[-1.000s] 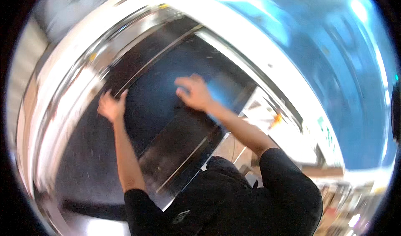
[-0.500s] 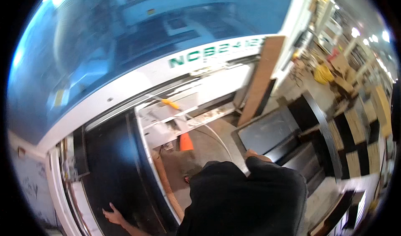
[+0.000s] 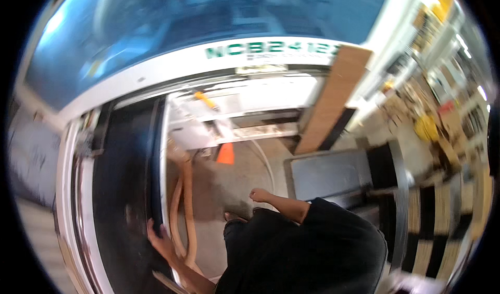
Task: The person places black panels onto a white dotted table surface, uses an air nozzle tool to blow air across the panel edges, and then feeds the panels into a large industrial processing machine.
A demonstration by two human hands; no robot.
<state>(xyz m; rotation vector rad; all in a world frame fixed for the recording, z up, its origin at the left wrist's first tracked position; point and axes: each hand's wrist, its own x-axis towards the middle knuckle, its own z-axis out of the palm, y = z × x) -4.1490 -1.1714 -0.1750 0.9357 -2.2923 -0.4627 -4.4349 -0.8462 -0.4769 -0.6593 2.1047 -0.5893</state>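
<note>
On the left lies a long black panel (image 3: pixel 122 184) on the white bed of a machine. My left hand (image 3: pixel 161 242) rests at the panel's right edge with fingers spread, gripping nothing that shows. Over the floor in the middle, my right hand (image 3: pixel 259 195) hangs with its fingers curled in, touching nothing; no object shows in it. A yellow-handled tool (image 3: pixel 206 100) lies on the machine's white ledge beyond the panel.
A blue-windowed machine cover (image 3: pixel 208 18) spans the far side. A brown board (image 3: pixel 330 98) leans there at right. An orange piece (image 3: pixel 225 153) hangs below the ledge, and a ribbed hose (image 3: pixel 189 205) runs beside the bed. Dark panels (image 3: pixel 330 171) stand stacked at right.
My left hand has shifted from the panel's middle to its right edge. My right hand has come away from the stacked panels, leftward over the floor. The view has turned.
</note>
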